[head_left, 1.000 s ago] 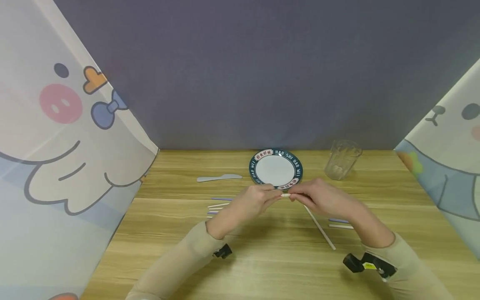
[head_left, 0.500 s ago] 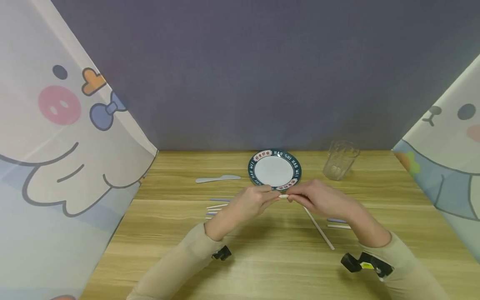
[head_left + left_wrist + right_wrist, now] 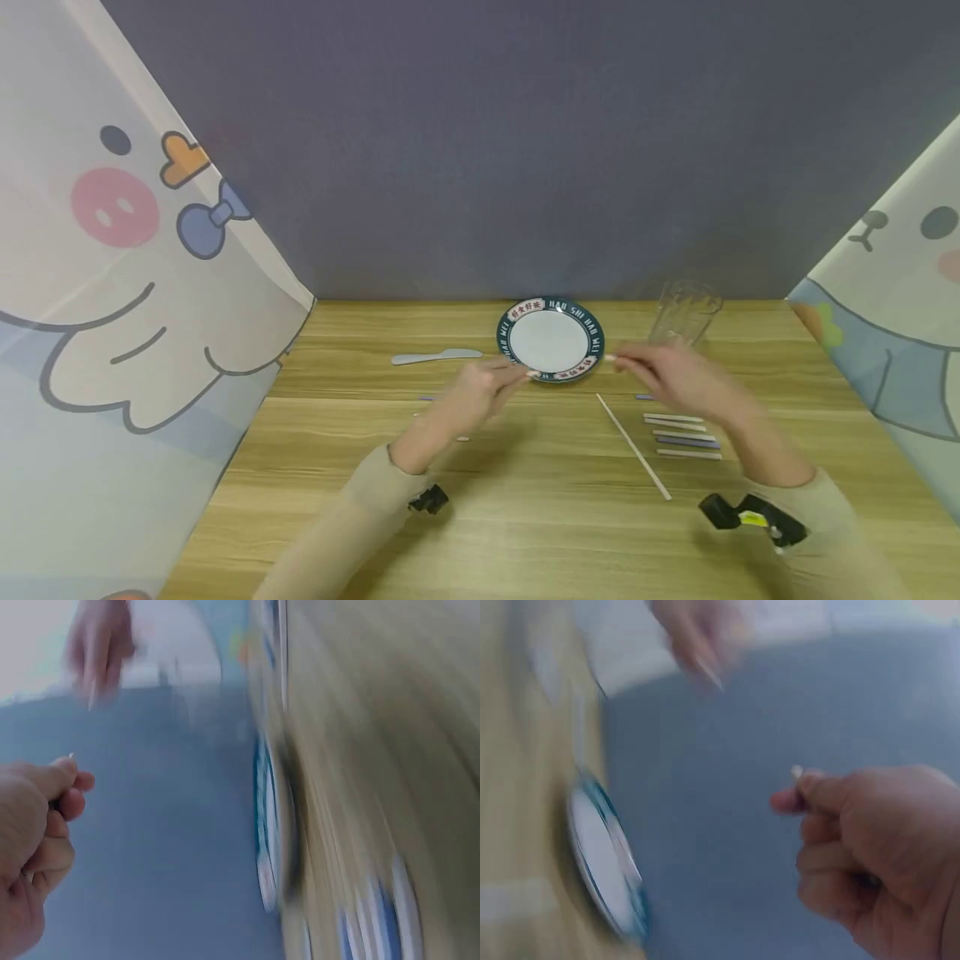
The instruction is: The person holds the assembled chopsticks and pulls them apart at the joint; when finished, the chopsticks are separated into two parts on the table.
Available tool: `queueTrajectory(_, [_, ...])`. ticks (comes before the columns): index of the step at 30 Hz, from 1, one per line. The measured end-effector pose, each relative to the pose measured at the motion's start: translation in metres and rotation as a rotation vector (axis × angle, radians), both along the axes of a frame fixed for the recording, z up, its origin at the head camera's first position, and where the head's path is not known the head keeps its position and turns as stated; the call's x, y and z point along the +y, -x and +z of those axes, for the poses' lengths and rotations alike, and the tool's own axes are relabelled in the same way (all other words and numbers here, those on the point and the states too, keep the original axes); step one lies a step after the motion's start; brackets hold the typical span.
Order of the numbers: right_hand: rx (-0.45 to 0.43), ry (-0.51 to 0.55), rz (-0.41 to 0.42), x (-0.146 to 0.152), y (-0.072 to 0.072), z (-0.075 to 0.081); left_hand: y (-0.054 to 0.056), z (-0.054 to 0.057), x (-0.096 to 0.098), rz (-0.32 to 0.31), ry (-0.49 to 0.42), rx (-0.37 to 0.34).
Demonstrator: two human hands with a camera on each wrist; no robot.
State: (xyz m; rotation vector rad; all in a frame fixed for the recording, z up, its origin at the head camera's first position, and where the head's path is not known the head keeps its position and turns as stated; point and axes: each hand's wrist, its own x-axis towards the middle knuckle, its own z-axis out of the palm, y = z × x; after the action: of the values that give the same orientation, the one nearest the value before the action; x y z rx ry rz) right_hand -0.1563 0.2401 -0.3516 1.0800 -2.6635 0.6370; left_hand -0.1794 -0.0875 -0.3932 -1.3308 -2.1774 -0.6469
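In the head view my left hand [image 3: 476,392] pinches a short white stick piece [image 3: 533,374] at the plate's front rim. Farther right, near the tumbler, my right hand [image 3: 678,377] pinches another short white stick piece [image 3: 611,357] between thumb and forefinger. The two hands are apart, above the table. Only small tips of the pieces show past the fingers, also in the wrist views, where the tip of the right piece [image 3: 796,772] is visible. A long thin white stick [image 3: 633,447] lies slanted on the table between the arms.
A plate with a dark green rim [image 3: 596,333] stands at the back, a pale plastic knife [image 3: 437,357] left of it and a clear tumbler [image 3: 684,312] right. Short white and purple sticks [image 3: 687,442] lie under my right arm; more short sticks [image 3: 406,907] lie on the left, partly hidden.
Both hands met at one white stick in front of the plate before. Now they have pulled apart, left and right, each with a piece. More short sticks on the right have come into view.
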Motion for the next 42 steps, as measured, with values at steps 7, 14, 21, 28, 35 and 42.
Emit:
queueTrajectory(7, [0.056,-0.038,-0.173,0.076,-0.015,-0.004,0.011,-0.014,-0.057,0.040,-0.081,-0.064])
queueTrajectory(14, [0.055,0.013,-0.084,0.082,-0.021,-0.033,0.002,-0.026,-0.076,0.055,-0.041,-0.196])
queueTrajectory(21, [0.028,0.017,-0.063,0.086,-0.030,-0.051,-0.008,-0.033,-0.088,0.116,0.075,-0.286])
queueTrajectory(28, [-0.015,0.018,-0.031,0.091,-0.040,-0.064,-0.015,-0.036,-0.097,0.045,0.213,-0.421])
queueTrajectory(35, [-0.190,0.025,-0.022,0.095,-0.049,-0.075,-0.019,-0.038,-0.098,0.020,0.291,-0.487])
queueTrajectory(42, [-0.303,0.055,0.030,0.097,-0.053,-0.084,-0.021,-0.043,-0.096,0.054,0.344,-0.552])
